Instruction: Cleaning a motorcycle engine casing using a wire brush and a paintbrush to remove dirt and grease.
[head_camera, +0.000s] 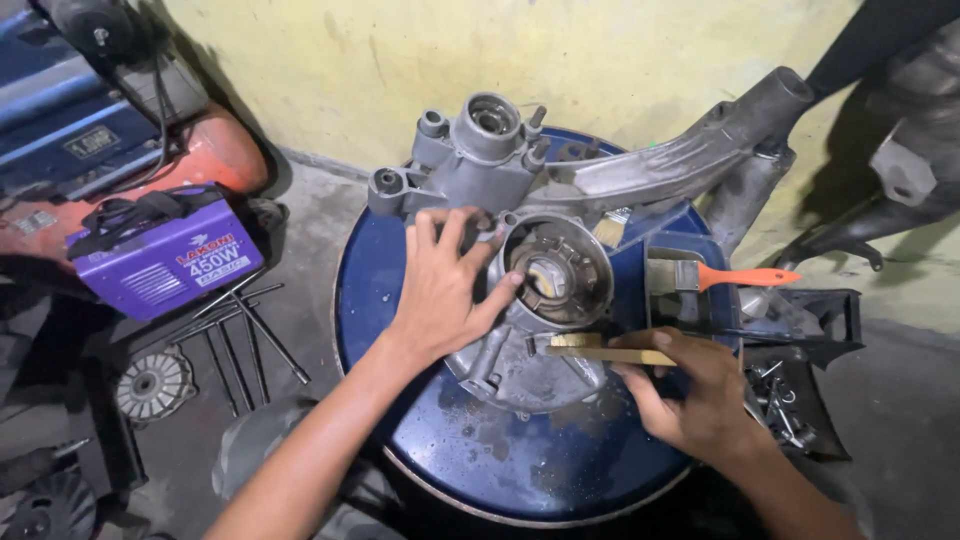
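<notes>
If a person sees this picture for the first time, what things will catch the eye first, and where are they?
In the centre, a grey metal engine casing lies on the round blue drum top; the left hand rests flat on it, beside its round opening. The right hand holds a pale wooden brush at the casing's lower right. An orange-handled paintbrush lies at the drum's right side, and a purple box-shaped machine sits on the floor at left.

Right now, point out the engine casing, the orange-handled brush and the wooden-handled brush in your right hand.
engine casing (500, 375), head view, on its lower grey cover.
orange-handled brush (750, 277), head view, on the orange handle.
wooden-handled brush (610, 355), head view, on the wooden handle left of the right hand (695, 400).
</notes>
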